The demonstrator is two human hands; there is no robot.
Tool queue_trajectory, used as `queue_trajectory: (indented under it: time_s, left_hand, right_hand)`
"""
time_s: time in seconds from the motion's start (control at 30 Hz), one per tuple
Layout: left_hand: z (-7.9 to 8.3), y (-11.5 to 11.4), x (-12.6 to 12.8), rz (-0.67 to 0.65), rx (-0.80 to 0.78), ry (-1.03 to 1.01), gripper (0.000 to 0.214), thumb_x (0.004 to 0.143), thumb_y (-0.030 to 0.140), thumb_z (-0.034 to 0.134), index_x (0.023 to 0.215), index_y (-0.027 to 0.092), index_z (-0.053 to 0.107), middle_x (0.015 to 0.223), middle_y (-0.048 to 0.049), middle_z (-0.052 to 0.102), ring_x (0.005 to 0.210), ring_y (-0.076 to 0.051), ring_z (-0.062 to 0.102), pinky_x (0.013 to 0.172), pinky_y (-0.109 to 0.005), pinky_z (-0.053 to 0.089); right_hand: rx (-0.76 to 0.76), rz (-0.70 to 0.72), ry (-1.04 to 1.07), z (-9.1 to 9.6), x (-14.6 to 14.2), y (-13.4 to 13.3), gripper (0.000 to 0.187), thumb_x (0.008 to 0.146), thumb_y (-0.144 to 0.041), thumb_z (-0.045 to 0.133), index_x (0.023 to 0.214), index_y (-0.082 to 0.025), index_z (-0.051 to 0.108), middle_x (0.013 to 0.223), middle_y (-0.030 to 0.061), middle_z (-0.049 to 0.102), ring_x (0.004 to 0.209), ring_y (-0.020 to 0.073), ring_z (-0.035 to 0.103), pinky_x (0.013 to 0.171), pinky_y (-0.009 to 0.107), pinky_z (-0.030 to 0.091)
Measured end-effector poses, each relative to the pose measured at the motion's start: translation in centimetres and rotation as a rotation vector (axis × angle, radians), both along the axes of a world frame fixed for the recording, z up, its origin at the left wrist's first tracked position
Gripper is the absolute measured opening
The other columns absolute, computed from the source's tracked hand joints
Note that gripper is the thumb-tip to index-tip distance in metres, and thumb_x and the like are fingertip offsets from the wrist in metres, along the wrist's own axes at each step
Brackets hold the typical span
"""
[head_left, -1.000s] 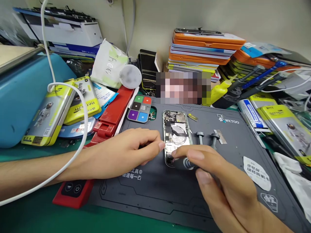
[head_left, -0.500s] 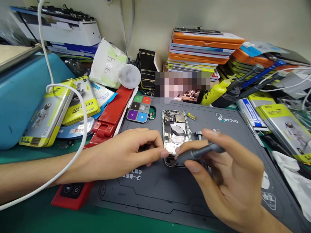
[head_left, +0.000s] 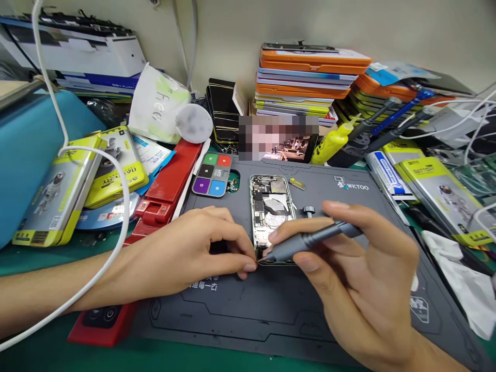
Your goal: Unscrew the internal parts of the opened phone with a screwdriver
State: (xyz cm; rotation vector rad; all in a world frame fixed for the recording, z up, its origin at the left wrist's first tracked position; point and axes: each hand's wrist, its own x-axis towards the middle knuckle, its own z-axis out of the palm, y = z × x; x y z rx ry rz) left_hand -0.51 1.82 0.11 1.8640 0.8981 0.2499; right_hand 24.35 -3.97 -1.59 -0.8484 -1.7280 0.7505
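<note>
Left hand: the left hand (head_left: 186,253) lies on the grey repair mat (head_left: 240,315); its fingers (head_left: 248,266) are curled, thumb and forefinger tips drawn together against the lower left corner of the phone; whether they pinch some small part there is too small to tell
Right hand: the right hand (head_left: 360,289) grasps a precision screwdriver (head_left: 310,240) pen-fashion, thumb below, forefinger along the top
Phone: the opened phone (head_left: 269,206) lies flat near the middle of the mat, back shell up, boards and round coil exposed, lower end toward the person
Step in hand: by my reading, work on a fastener at the phone's lower end; the driver tip meets the bottom edge just beside the left thumb
Next move calls for: a tip seated square, light downward pressure, the shell held against sliding
Nearby: a coloured screw tray (head_left: 212,174) at the mat's upper left; a loose knob-headed bit (head_left: 309,210) just right of the phone; a white cable (head_left: 116,206) across the left forearm; clutter over the green bench (head_left: 39,356)
</note>
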Motion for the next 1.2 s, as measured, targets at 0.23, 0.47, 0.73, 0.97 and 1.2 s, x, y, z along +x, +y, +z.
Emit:
queue_trajectory:
  time_s: [0.23,0.47,0.73,0.97,1.2]
  left_hand:
    - [0.3,-0.1,0.1,-0.009,0.01,0.017,0.02,0.108,0.036,0.067,0.102,0.033,0.085,0.102,0.005,0.078,0.103,-0.014,0.072,0.088,-0.021,0.052]
    - [0.3,-0.2,0.1,-0.006,0.008,0.025,0.023,0.109,0.038,0.064,0.101,0.031,0.083,0.103,0.0034,0.078,0.103,-0.016,0.072,0.087,-0.024,0.052]
    - [0.9,-0.1,0.5,0.076,-0.084,-0.031,0.021,0.107,0.041,0.069,0.095,0.028,0.079,0.092,0.008,0.082,0.093,-0.014,0.073,0.084,-0.024,0.051]
    - [0.7,0.0,0.6,0.063,-0.081,-0.009,0.021,0.108,0.043,0.068,0.096,0.029,0.079,0.094,0.0088,0.082,0.095,-0.014,0.072,0.083,-0.023,0.05]
    - [0.7,-0.1,0.5,0.06,-0.09,-0.017,0.022,0.108,0.044,0.067,0.097,0.028,0.078,0.095,0.007,0.082,0.096,-0.015,0.073,0.083,-0.024,0.051]
  right_hand:
    - [0.058,-0.049,-0.143,-0.5,1.5,0.5,0.07,0.099,-0.001,0.063,0.161,-0.031,0.047,0.152,0.0132,0.066,0.101,0.0199,0.079,0.076,0.034,0.07]
    - [0.055,-0.035,-0.167,-0.8,1.8,0.4,0.071,0.098,0.0,0.065,0.16,-0.032,0.051,0.149,0.0103,0.071,0.103,0.0227,0.081,0.073,0.034,0.07]
    - [0.101,-0.028,-0.22,-1.3,2.1,0.3,0.075,0.097,0.0,0.068,0.162,-0.032,0.049,0.157,0.0082,0.067,0.118,0.025,0.08,0.096,0.042,0.071]
    - [0.149,-0.002,-0.255,-0.9,2.1,0.4,0.08,0.094,0.002,0.069,0.163,-0.033,0.049,0.15,0.0077,0.073,0.12,0.0269,0.081,0.085,0.039,0.074]
    - [0.106,-0.041,-0.199,-1.0,2.0,0.4,0.073,0.095,0.001,0.067,0.159,-0.032,0.053,0.15,0.009,0.072,0.11,0.0251,0.082,0.088,0.04,0.074]
